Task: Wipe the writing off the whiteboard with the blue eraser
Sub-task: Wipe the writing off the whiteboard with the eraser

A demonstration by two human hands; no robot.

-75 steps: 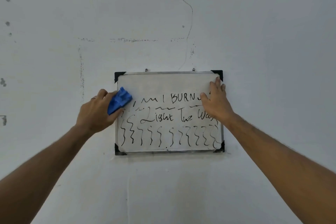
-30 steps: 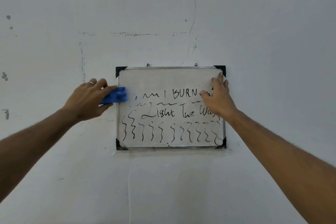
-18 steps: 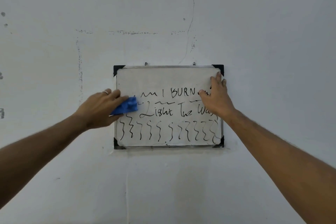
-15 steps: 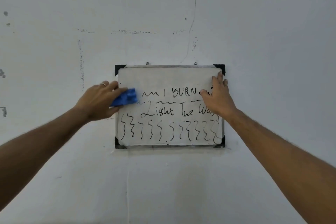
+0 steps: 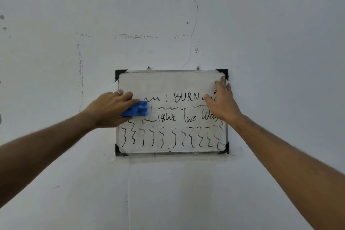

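Early stage: left hand (image 5: 110, 110) fingers curled around blue eraser (image 5: 137, 111) at whiteboard (image 5: 168, 84) left edge, right hand (image 5: 221, 103) fingers flat bracing; writing (image 5: 184, 97) between fingertips mostly unwiped.

Whiteboard (image 5: 168, 84), black marker handwriting: upper line "I BURN", right end hidden under right hand (image 5: 222, 102); line below reads "Light The Wa", last letters hidden under same hand. Rest unreadable squiggles.
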